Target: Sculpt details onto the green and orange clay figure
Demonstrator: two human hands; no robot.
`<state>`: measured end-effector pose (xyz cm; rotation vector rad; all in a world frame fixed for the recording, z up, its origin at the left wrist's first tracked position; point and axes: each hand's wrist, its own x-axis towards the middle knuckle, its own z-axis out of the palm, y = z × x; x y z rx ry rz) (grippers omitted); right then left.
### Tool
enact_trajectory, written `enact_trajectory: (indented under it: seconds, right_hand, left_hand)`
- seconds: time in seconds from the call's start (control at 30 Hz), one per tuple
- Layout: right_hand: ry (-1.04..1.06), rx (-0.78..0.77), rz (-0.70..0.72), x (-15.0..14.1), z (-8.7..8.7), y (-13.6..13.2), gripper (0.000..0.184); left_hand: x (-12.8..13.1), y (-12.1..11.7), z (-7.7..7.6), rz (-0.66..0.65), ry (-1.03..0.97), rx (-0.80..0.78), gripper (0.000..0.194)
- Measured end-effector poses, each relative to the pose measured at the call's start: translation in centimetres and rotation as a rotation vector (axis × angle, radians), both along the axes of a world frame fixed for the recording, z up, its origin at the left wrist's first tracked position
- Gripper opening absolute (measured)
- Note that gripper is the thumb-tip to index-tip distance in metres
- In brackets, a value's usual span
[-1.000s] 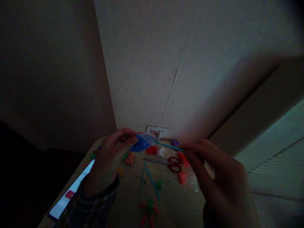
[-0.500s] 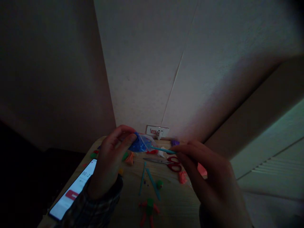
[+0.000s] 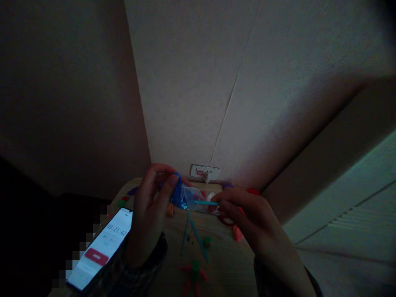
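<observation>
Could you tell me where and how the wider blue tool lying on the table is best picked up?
I would pinch the wider blue tool across its long edges, near its lower end, coming from above. It lies flat and slanted; the thin blue tool converges on its upper end and the green ball crowds its middle, so the lower end seems freer.

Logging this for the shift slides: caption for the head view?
Left hand holds a bag of blue clay; right hand points a light-blue tool into it.

Both hands (image 3: 154,206) raised, fingers pinched.
</observation>
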<state>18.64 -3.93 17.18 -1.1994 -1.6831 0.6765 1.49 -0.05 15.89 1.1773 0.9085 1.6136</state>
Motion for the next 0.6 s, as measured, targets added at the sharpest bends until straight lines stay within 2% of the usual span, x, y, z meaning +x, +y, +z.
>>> enact_trajectory:
  seconds: [0.13, 0.3, 0.43, 0.6]
  right_hand:
    - [0.175, -0.112, -0.035, -0.4, -0.5, 0.1, 0.017]
    - [0.409, -0.239, 0.133, -2.1, -0.6, 0.5, 0.017]
    - [0.594, -0.363, 0.194, -3.4, -1.1, 0.8, 0.016]
    - [0.742, -0.446, 0.334, -4.7, -1.6, 1.1, 0.027]
  left_hand:
    - [0.0, -0.2, 0.0, 0.033, -0.008, -0.018, 0.018]
    - [-0.1, -0.4, 0.3, 0.021, -0.061, 0.008, 0.02]
    - [-0.3, -0.3, 0.3, 0.01, -0.103, 0.005, 0.022]
    - [-0.4, -0.4, 0.5, 0.107, -0.119, 0.001, 0.025]
